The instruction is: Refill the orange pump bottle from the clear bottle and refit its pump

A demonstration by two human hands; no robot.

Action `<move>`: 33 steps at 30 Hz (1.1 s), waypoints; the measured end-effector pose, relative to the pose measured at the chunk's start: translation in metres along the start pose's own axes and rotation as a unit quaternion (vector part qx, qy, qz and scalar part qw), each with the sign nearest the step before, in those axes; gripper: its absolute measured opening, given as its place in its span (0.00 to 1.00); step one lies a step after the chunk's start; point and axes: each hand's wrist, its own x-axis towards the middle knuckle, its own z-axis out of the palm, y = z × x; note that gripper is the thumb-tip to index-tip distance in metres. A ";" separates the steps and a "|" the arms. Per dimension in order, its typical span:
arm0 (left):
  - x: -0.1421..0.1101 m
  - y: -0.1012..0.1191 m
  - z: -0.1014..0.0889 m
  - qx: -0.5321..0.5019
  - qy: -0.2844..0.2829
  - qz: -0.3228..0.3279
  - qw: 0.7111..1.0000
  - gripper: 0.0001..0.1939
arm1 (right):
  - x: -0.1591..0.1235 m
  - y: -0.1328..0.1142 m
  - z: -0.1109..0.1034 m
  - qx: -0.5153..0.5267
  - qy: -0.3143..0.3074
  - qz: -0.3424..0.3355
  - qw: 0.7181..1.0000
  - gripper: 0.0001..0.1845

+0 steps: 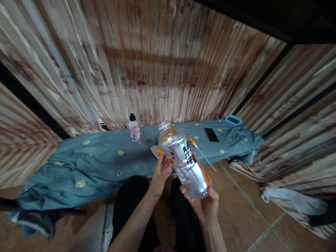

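A large clear plastic bottle (181,154) with a silver and orange label is tilted in front of me, its uncapped neck pointing up and to the left. My right hand (206,208) grips it round the base. On its left side, the fingers of my left hand (160,176) curl against the wall below the shoulder. Just behind the bottle, a pump head (194,143) with orange parts and a long pale tube (206,159) lies on the blue-grey cloth (105,168). Partly hidden behind the bottle is a whitish packet (154,151) with something yellow by it.
A small pink-labelled bottle with a black cap (134,129) stands at the back left of the cloth. To the right lie a dark phone (211,135) and a blue-framed device (233,120). Patterned curtains (162,70) hang behind, and dark frame bars (34,101) stand at the sides.
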 end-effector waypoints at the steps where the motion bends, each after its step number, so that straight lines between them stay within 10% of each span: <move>1: -0.009 0.002 0.003 -0.003 -0.002 -0.009 1.000 0.44 | 0.000 0.005 0.002 0.005 -0.012 0.013 1.000 0.26; 17: -0.047 0.035 -0.046 0.019 0.213 -0.013 0.977 0.28 | 0.005 0.073 0.019 -0.001 -0.140 0.160 0.977 0.30; 33: 0.047 -0.018 -0.137 0.317 0.285 -0.014 0.904 0.30 | 0.023 0.053 -0.068 -0.277 0.035 0.060 0.958 0.32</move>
